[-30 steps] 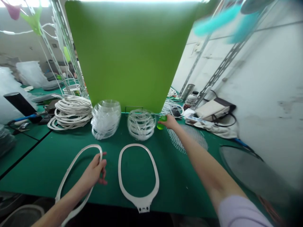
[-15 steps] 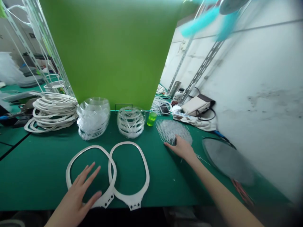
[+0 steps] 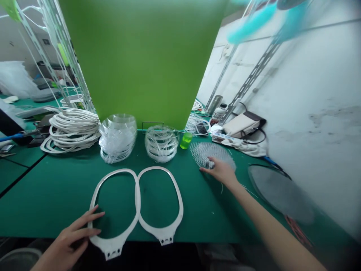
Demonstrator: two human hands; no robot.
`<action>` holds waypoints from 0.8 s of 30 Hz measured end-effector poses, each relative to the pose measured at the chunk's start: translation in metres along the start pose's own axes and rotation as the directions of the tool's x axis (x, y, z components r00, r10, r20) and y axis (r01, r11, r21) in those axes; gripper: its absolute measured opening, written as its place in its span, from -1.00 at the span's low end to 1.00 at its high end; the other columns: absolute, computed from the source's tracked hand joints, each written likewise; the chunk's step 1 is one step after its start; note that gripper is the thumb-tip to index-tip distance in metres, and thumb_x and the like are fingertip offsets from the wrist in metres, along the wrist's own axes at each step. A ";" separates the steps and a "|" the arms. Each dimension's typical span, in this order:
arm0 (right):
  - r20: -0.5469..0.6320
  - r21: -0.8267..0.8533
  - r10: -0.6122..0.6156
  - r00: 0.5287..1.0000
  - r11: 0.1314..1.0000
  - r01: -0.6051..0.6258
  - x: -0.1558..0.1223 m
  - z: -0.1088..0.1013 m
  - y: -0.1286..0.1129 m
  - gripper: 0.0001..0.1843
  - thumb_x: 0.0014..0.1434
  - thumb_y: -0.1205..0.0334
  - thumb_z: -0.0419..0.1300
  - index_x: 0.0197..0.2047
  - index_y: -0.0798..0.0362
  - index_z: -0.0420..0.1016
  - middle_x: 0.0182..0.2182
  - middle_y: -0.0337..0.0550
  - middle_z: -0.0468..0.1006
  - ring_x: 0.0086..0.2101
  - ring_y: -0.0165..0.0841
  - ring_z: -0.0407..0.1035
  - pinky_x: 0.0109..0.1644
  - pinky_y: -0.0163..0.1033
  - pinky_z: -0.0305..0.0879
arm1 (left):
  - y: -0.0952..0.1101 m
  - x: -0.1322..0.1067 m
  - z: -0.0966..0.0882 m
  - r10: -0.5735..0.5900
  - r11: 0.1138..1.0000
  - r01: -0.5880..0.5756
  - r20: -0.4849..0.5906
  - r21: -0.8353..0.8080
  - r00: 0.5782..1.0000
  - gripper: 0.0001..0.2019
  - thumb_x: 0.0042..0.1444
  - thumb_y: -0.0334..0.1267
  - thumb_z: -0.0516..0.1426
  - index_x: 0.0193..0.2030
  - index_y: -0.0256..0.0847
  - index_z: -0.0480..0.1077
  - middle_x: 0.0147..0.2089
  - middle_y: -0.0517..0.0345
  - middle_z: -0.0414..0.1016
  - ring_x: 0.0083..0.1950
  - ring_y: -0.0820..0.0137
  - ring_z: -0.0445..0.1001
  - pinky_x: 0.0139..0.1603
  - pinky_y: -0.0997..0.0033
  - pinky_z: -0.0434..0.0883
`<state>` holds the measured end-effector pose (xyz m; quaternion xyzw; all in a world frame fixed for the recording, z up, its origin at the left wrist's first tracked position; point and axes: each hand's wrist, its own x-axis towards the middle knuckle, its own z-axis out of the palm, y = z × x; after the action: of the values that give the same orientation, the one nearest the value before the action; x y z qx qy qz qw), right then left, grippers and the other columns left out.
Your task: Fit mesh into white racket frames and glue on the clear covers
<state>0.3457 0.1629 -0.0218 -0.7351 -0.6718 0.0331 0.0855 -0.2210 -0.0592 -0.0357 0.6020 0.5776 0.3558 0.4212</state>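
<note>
Nothing here can be read; the white bottle (image 3: pixel 219 114) at the back of the counter (image 3: pixel 56 184) carries a label, but its print is too small to make out; the long strip (image 3: pixel 222 138) just in front of it shows blue printing, also illegible; the 2 white oval frames (image 3: pixel 175 203) show no readable lettering.

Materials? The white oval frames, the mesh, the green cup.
Oval frames: matte white moulded plastic, going by the even colour and formed end tabs. Mesh: probably white plastic netting, thin strands with a slight sheen. Green cup: translucent plastic or glass, light shows through it; the look doesn't settle which.
</note>
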 end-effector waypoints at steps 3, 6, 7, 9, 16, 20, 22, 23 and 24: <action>0.001 0.033 -0.014 1.000 0.999 0.014 0.002 -0.003 0.001 -0.27 0.00 -0.28 0.31 0.09 0.05 0.56 -0.35 -0.06 0.66 -0.34 -0.16 0.53 -0.43 -0.26 0.29 | 0.005 0.004 0.005 0.176 0.969 -0.179 0.031 0.170 0.984 -0.84 -0.05 -0.31 0.33 -0.30 0.00 0.69 0.10 -0.04 0.59 0.32 0.01 0.38 0.33 0.15 0.26; -0.105 0.016 -0.055 0.993 0.998 0.057 0.002 -0.011 0.001 -0.54 0.06 -0.17 0.29 -0.11 -0.03 0.64 -0.38 -0.14 0.67 -0.35 -0.21 0.54 -0.42 -0.28 0.30 | 0.019 -0.001 0.013 0.410 0.864 -0.374 -0.043 0.337 0.911 -0.71 0.06 -0.38 0.24 -0.11 0.02 0.65 0.16 0.04 0.57 0.28 0.11 0.45 0.32 0.22 0.31; -0.149 0.004 -0.065 0.987 0.998 0.067 0.002 -0.017 0.000 -0.63 0.12 -0.10 0.25 -0.15 -0.02 0.64 -0.30 -0.12 0.69 -0.30 -0.20 0.55 -0.38 -0.27 0.31 | 0.027 -0.004 0.017 0.469 0.830 -0.411 -0.072 0.377 0.880 -0.66 0.07 -0.41 0.22 -0.04 0.03 0.63 0.18 0.07 0.55 0.27 0.13 0.46 0.32 0.24 0.33; -0.283 -0.046 -0.087 0.955 0.996 0.077 0.002 -0.034 -0.003 -0.70 0.21 0.07 0.14 -0.21 0.04 0.64 -0.12 -0.03 0.67 -0.18 -0.17 0.55 -0.29 -0.23 0.33 | 0.049 -0.010 0.028 0.527 0.804 -0.439 -0.139 0.400 0.838 -0.58 0.08 -0.48 0.21 0.02 0.05 0.59 0.23 0.11 0.51 0.25 0.17 0.48 0.30 0.29 0.37; -0.725 -0.356 -0.410 0.554 0.911 0.209 -0.077 -0.091 -0.074 -0.84 0.21 0.29 0.17 -0.34 0.08 0.57 -0.19 -0.10 0.69 -0.28 -0.28 0.56 -0.41 -0.30 0.25 | 0.111 -0.002 0.101 0.111 0.949 -0.134 -0.094 -0.286 0.989 -0.68 0.25 -0.22 0.19 0.13 0.05 0.52 0.27 0.06 0.47 0.29 0.08 0.42 0.24 0.20 0.45; -0.500 -0.143 -0.453 0.738 0.884 0.446 -0.165 -0.068 -0.139 -0.64 0.30 0.27 0.03 -0.43 -0.14 0.58 -0.22 -0.30 0.69 -0.18 -0.29 0.59 -0.29 -0.23 0.50 | 0.122 0.021 0.159 -0.148 0.559 0.285 0.245 -0.779 0.958 -0.42 0.11 0.07 0.29 0.26 0.02 0.40 0.35 -0.03 0.38 0.34 0.00 0.36 0.31 0.06 0.35; -0.240 0.100 -0.430 0.870 0.881 0.463 -0.189 -0.058 -0.156 -0.64 0.30 0.08 -0.02 -0.30 -0.39 0.61 -0.15 -0.44 0.67 -0.10 -0.26 0.57 -0.14 -0.10 0.57 | 0.126 0.030 0.184 -0.237 0.347 0.398 0.331 -0.849 0.913 -0.31 0.07 0.13 0.31 0.29 -0.07 0.35 0.37 -0.11 0.33 0.35 -0.02 0.35 0.34 0.04 0.31; -0.118 0.223 -0.426 0.897 0.869 0.442 -0.191 -0.057 -0.157 -0.69 0.28 -0.03 0.00 -0.21 -0.48 0.60 -0.11 -0.47 0.65 -0.06 -0.23 0.56 -0.07 -0.06 0.57 | 0.128 0.034 0.194 -0.284 0.284 0.425 0.348 -0.860 0.893 -0.30 0.08 0.12 0.31 0.30 -0.11 0.33 0.37 -0.15 0.32 0.34 -0.01 0.36 0.34 0.05 0.30; -0.034 0.328 -0.414 0.910 0.855 0.402 -0.186 -0.057 -0.154 -0.71 0.24 -0.12 0.04 -0.14 -0.49 0.58 -0.07 -0.46 0.63 -0.03 -0.20 0.54 -0.03 -0.05 0.56 | 0.130 0.038 0.202 -0.334 0.259 0.440 0.347 -0.860 0.876 -0.30 0.09 0.08 0.32 0.31 -0.14 0.29 0.37 -0.19 0.32 0.33 0.00 0.37 0.35 0.06 0.30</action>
<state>0.1864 -0.0137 0.0484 -0.5506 -0.7986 0.1392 0.1990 0.0183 -0.0379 0.0022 0.1174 0.3862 0.4725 0.7834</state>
